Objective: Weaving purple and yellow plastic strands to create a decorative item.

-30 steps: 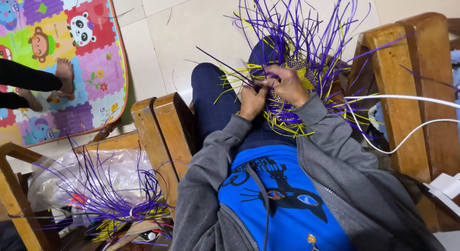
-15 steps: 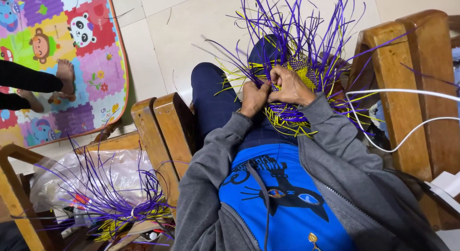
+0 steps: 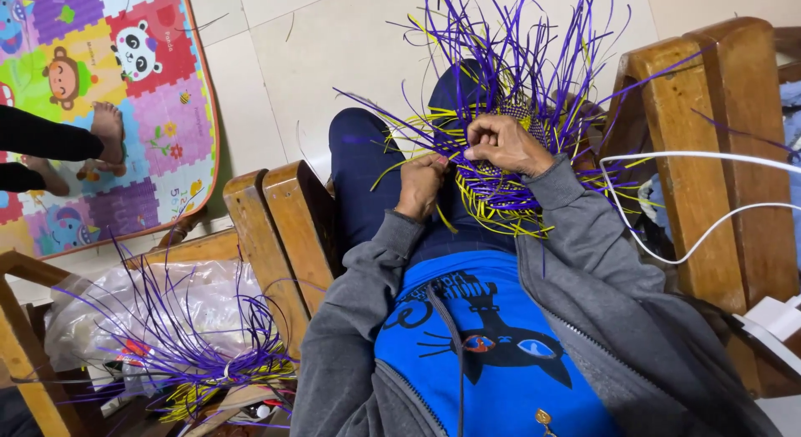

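A half-woven basket (image 3: pixel 509 182) of purple and yellow plastic strips rests on my lap, its loose strip ends fanning up and outward. My left hand (image 3: pixel 420 185) is closed on a yellow strip (image 3: pixel 399 166) at the basket's left side, a little apart from the weave. My right hand (image 3: pixel 507 144) presses on the woven part, fingers pinching strips near its top edge. Grey sleeves cover both my arms.
Wooden chair arms stand at my left (image 3: pixel 275 237) and right (image 3: pixel 705 153). A bundle of spare purple and yellow strips (image 3: pixel 179 341) lies on a plastic bag at lower left. White cables (image 3: pixel 684 237) run at right. Another person's bare feet (image 3: pixel 100 128) rest on a colourful play mat (image 3: pixel 100 53).
My left hand has drawn back to the left, away from my right hand, pulling a yellow strip out from the weave. My right hand stays on the basket.
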